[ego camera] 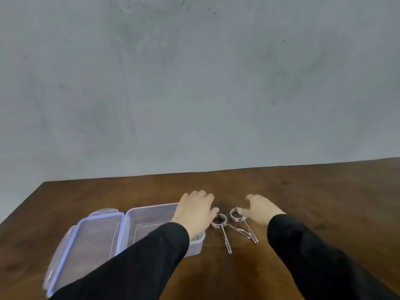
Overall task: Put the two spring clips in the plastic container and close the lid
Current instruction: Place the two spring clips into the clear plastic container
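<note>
Two metal spring clips lie side by side on the brown wooden table: the left spring clip (pixel 223 229) and the right spring clip (pixel 243 221), their long handles crossing toward me. A clear plastic container (pixel 149 215) stands open to their left, and its blue-rimmed lid (pixel 86 241) lies flat beside it on the left. My left hand (pixel 194 210) hovers over the container's right end, fingers spread, thumb close to the left clip's coil. My right hand (pixel 260 210) is open too, its thumb touching the right clip's coil. Neither hand holds anything.
The wooden table (pixel 303 191) ends at a grey wall behind; its left edge runs diagonally at the far left. My black sleeves cover part of the container and the table's near side.
</note>
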### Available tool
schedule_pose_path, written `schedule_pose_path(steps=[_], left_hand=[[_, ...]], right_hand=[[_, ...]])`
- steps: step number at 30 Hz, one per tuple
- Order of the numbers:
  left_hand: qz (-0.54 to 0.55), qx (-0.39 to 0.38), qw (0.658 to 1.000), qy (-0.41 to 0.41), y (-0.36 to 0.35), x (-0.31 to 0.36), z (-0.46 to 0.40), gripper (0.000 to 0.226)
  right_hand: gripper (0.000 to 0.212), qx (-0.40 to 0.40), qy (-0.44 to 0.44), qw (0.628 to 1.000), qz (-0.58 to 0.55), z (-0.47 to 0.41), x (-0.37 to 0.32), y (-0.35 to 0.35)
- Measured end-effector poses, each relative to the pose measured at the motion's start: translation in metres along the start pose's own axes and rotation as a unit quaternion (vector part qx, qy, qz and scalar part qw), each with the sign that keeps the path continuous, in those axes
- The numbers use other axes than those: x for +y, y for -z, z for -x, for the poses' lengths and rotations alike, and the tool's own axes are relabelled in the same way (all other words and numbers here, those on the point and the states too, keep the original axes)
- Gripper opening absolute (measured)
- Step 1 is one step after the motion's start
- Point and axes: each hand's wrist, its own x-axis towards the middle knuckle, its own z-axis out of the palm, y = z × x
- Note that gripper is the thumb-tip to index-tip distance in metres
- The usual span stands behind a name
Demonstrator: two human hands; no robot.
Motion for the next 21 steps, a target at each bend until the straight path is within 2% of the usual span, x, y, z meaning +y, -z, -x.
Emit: schedule_pose_path(steps=[1, 5, 11, 15, 21], left_hand=[[-0.002, -0.025, 1.0, 0.003, -0.006, 0.004, 0.007, 0.044], [-0.014, -0.047, 0.999, 0.013, -0.032, 0.01, 0.019, 0.046], [-0.022, -0.043, 0.999, 0.021, -0.041, 0.006, 0.018, 0.046], [0.001, -0.015, 0.999, 0.033, -0.033, -0.009, 0.013, 0.048], [0.024, 0.058, 0.989, 0.135, -0.004, -0.076, 0.019, 0.042]], right_hand=[[0.069, -0.015, -0.02, 1.0, 0.011, 0.002, 0.006, -0.009], [0.061, -0.035, -0.066, 0.996, 0.044, -0.001, 0.023, -0.036], [0.05, -0.018, -0.069, 0.996, 0.061, -0.015, 0.03, -0.055], [0.034, 0.012, -0.037, 0.996, 0.077, -0.025, 0.032, -0.06], [0.031, 0.054, -0.034, 0.997, 0.05, -0.041, 0.035, -0.058]])
